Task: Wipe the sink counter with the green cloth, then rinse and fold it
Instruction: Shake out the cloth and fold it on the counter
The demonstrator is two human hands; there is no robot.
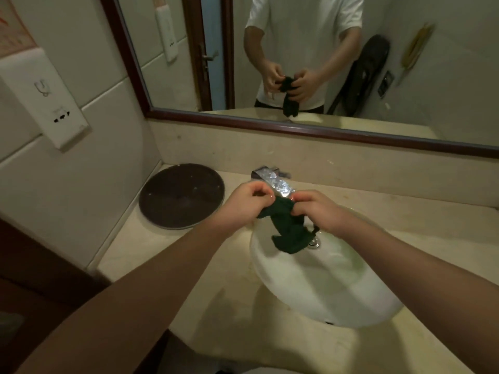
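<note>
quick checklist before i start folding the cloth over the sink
1. Both hands on the green cloth: ok, left hand and right hand pinch its top edge.
2. Cloth spread flat: not ok, it hangs bunched.
3. Cloth over the basin: ok.
4. Faucet off: cannot tell, hands hide the spout.
5. Cloth wrung out: cannot tell.
6. Counter space near the round dark tray: ok, bare.

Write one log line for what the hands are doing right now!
left hand: pinching dark green cloth | right hand: pinching cloth | cloth: hanging over white round sink basin | fold: not done
</note>
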